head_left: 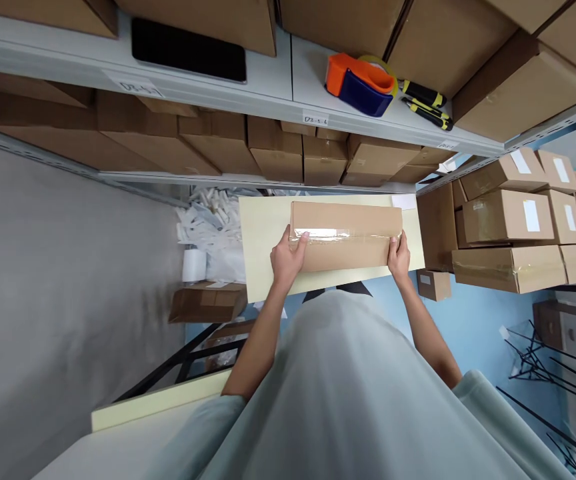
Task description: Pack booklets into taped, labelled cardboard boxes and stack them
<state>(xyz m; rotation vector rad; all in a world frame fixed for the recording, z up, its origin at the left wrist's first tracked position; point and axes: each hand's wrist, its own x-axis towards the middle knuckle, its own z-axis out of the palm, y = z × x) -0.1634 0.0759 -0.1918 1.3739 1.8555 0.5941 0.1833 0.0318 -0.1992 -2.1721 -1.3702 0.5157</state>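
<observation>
A long brown cardboard box (347, 253) with clear tape along its middle is held in front of me. My left hand (287, 259) grips its left end, thumb on top over the taped seam. On the opposite end, my right hand (399, 255) is closed round the edge with the thumb on top. The fingers beneath the box are hidden. Under it lies a pale yellow board (263, 267); whether the box touches the board I cannot tell.
A shelf above carries cardboard boxes, a black phone (188, 50), an orange and blue tape dispenser (361, 83) and yellow-black cutters (425, 103). Stacked boxes (508, 217) stand at right. A white roll (195, 265) and crumpled packing material (218, 227) lie left, near a grey wall.
</observation>
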